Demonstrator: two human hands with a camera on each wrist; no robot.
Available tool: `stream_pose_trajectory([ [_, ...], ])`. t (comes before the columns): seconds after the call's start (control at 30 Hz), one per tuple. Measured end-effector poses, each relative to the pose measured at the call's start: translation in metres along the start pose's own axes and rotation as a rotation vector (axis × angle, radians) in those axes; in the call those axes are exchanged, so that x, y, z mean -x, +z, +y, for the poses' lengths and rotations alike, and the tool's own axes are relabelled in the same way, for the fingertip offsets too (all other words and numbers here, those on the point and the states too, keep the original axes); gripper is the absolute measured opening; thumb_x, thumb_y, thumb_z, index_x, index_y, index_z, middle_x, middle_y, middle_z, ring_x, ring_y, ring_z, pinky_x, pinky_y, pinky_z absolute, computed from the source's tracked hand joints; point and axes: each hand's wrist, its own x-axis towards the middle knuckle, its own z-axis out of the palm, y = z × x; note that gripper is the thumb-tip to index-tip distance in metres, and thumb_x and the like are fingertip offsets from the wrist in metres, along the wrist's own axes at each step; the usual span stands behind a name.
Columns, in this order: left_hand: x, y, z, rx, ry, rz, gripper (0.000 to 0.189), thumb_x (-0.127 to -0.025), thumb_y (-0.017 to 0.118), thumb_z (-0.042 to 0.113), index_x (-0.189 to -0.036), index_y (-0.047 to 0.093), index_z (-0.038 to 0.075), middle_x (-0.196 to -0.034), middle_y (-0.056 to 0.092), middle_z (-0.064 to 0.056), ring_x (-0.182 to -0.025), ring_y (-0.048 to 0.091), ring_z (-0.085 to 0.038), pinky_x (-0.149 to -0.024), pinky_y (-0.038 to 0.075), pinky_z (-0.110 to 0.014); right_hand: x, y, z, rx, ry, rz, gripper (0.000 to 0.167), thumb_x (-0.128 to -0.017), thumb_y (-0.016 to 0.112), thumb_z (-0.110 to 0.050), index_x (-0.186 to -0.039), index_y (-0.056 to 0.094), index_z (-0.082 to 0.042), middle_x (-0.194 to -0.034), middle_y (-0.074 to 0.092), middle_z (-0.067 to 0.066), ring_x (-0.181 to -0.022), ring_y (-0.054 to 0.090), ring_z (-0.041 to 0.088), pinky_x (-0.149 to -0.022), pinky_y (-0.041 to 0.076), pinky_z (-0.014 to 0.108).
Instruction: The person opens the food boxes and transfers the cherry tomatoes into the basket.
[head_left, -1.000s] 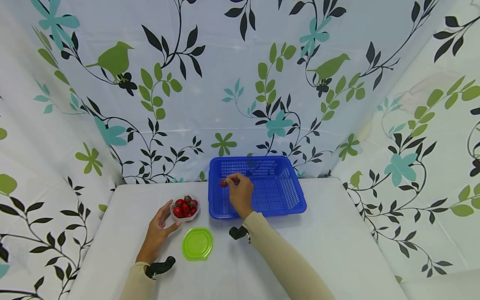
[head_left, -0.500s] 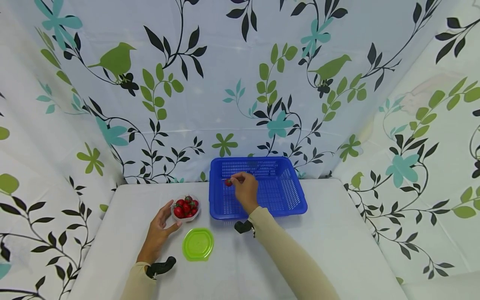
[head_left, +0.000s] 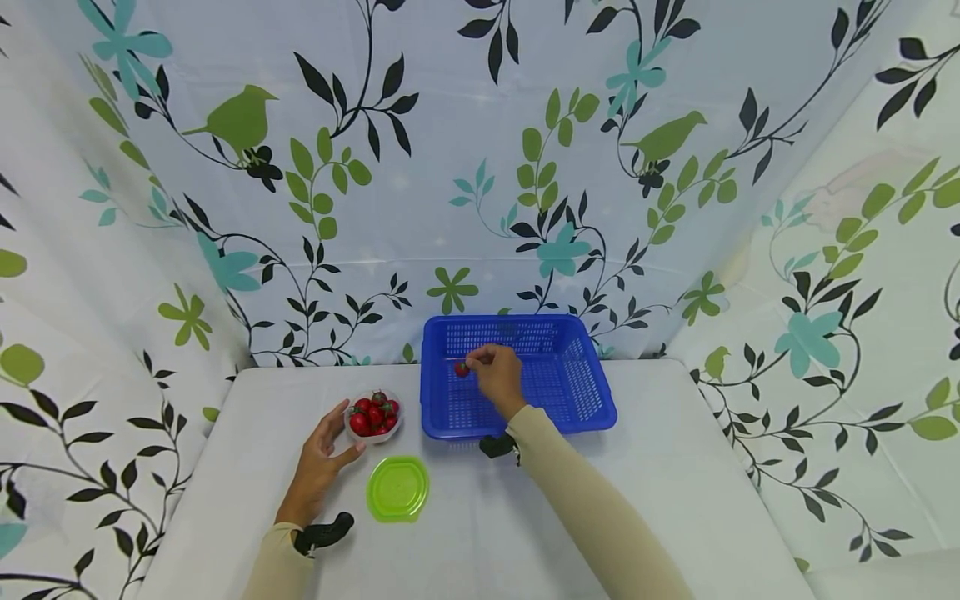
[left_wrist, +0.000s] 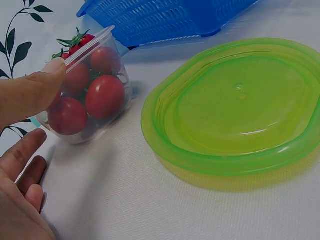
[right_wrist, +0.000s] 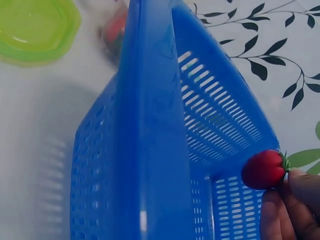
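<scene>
My right hand (head_left: 501, 379) pinches a red cherry tomato (right_wrist: 264, 170) by its green stem end, between thumb and fingertips. It holds the tomato over the left part of a blue perforated plastic basket (head_left: 551, 375). At the left, my left hand (head_left: 318, 458) is at a small clear plastic tub (left_wrist: 122, 82), thumb and fingers round its near left side. In the left wrist view the thumb (left_wrist: 52, 75) overlaps the tub's wall near the rim. Several cherry tomatoes (head_left: 373, 412) with green stems fill the tub.
A translucent green lid (head_left: 397, 489) lies on the white-covered table (head_left: 465, 533), in front of the tub and between the two arms. Patterned cloth (head_left: 420, 150) with leaves and birds hangs behind the basket and on both sides.
My right hand, with the cherry tomato, has moved a little to the right over the basket. The left hand and the tub have stayed in place; the head view has shifted slightly.
</scene>
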Motion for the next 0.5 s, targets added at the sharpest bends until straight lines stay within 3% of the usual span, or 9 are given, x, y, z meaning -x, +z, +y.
stream_pose_trajectory([
  [0.5, -0.002, -0.001, -0.002, 0.008, 0.018, 0.009, 0.092, -0.095, 0.082, 0.017, -0.169, 0.029, 0.032, -0.177, 0.027, -0.005, -0.167, 0.018, -0.033, -0.133, 0.007, -0.068, -0.012, -0.006, 0.004, 0.020, 0.021, -0.124, 0.006, -0.096, 0.078, -0.009, -0.092, 0.081, -0.007, -0.092, 0.079, 0.008, -0.082, 0.069, 0.018, -0.071, 0.056, 0.030],
])
